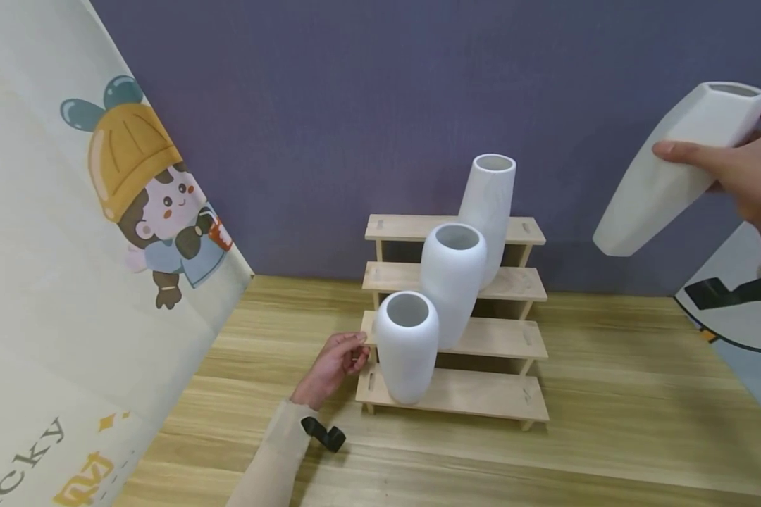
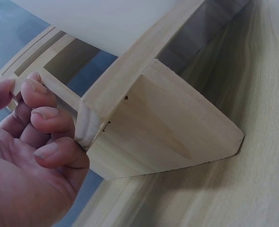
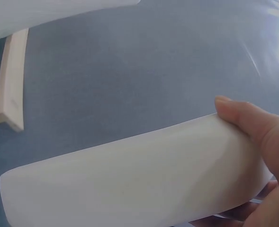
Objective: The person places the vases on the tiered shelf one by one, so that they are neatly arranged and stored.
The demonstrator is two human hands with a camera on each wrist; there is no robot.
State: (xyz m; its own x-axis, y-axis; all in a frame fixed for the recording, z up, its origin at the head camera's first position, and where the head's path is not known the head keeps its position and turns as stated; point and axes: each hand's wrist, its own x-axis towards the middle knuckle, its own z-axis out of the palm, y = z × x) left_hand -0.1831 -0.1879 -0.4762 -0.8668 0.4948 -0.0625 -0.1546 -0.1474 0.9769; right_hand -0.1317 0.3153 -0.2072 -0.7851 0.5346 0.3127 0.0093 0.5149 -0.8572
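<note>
My right hand (image 1: 745, 158) grips a tall white faceted vase (image 1: 678, 165) near its mouth, tilted in the air to the right of the stepped wooden stand (image 1: 495, 394). In the right wrist view, the thumb lies along the side of this vase (image 3: 120, 175). With thumb and index finger, my left hand (image 1: 335, 362) pinches the left end of a lower step. The left wrist view shows the other fingers curled beside the stand (image 2: 163, 123). A short white vase (image 1: 408, 359) stands on the lowest step, a rounded vase (image 1: 453, 282) one step higher, and a slender vase (image 1: 491, 204) above that.
The stand rests on a wood-grain tabletop (image 1: 260, 436) in front of a dark blue-grey backing (image 1: 323, 141). A pale printed panel (image 1: 51, 246) with a cartoon figure slopes along the left. Another printed panel (image 1: 742, 282) is at the right edge.
</note>
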